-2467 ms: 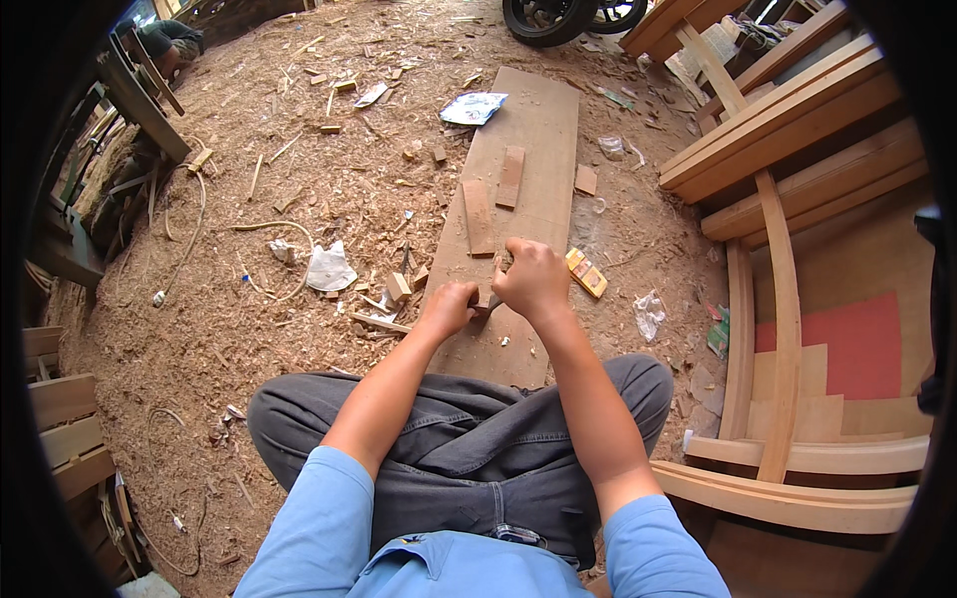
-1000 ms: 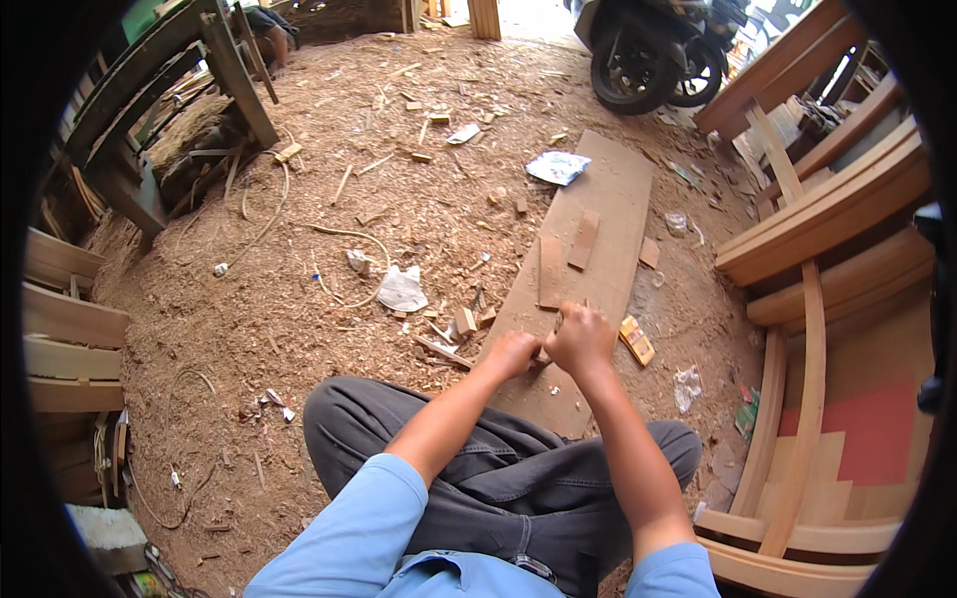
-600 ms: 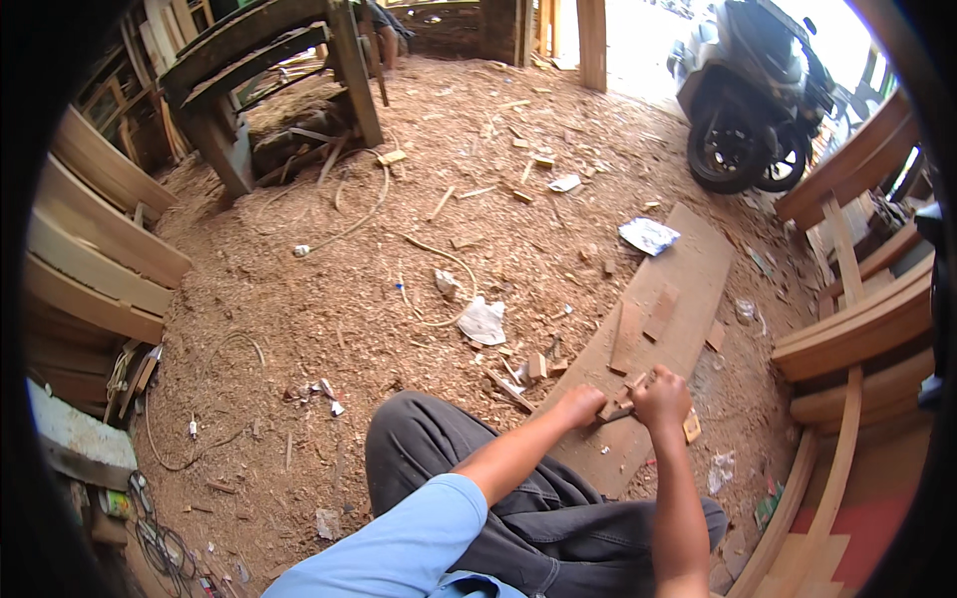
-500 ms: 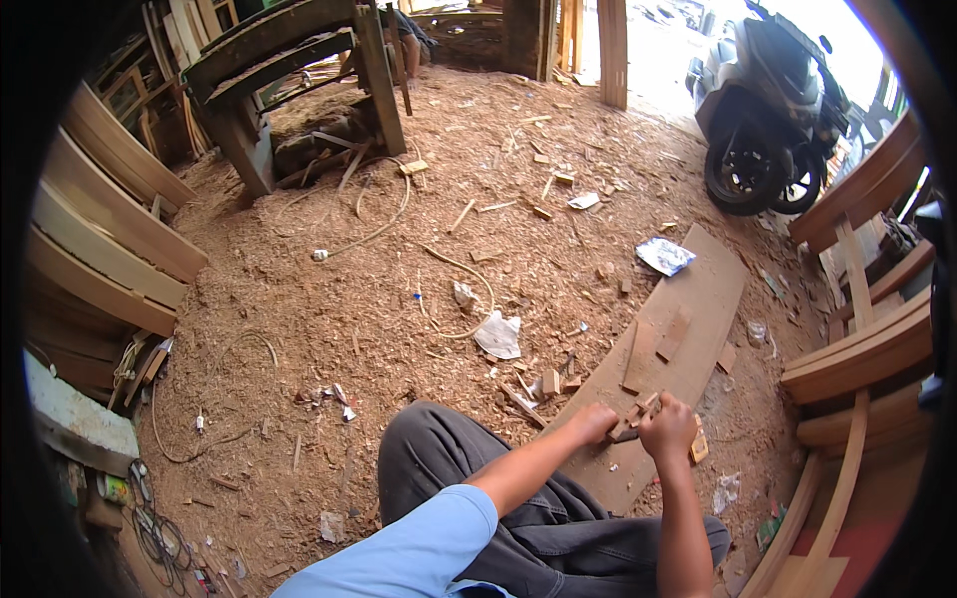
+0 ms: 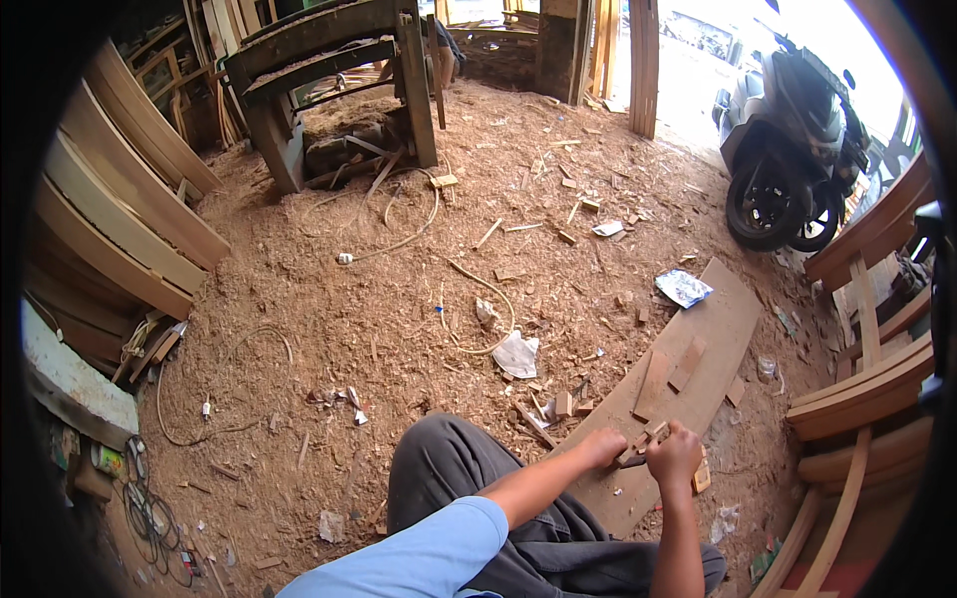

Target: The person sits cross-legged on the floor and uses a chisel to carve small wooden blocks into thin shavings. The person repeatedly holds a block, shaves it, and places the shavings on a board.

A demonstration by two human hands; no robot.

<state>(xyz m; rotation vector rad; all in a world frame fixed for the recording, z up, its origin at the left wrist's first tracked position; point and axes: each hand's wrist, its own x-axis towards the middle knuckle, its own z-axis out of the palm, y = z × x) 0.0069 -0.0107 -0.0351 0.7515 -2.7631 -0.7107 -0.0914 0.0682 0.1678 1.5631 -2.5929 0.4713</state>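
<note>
Over the near part of a long brown board [image 5: 720, 309] on the ground, both my hands are closed round a small wooden piece [image 5: 643, 445]. My left hand [image 5: 604, 448] grips its left end, knuckles up. On the other side, my right hand [image 5: 675, 456] is wrapped about the right end. Fingers cover much of the piece, so its exact kind cannot be made out. Farther up the board lie two flat wood strips, a longer strip [image 5: 653, 385] and a shorter strip [image 5: 688, 364]. Just right of my right hand is a yellow block-like thing [image 5: 702, 470].
Wood shavings cover the ground, with offcuts and a white scrap [image 5: 516, 355]. A blue-white packet [image 5: 684, 288] rests on the board's far end. Cables [image 5: 407, 239] trail at left. A wooden bench frame [image 5: 329, 90], a motorcycle [image 5: 793, 149] and stacked timbers [image 5: 140, 219] stand around.
The whole view has shifted, so the surroundings sit lower and farther right. Both hands keep their grip on the wooden piece, with little movement relative to the board.
</note>
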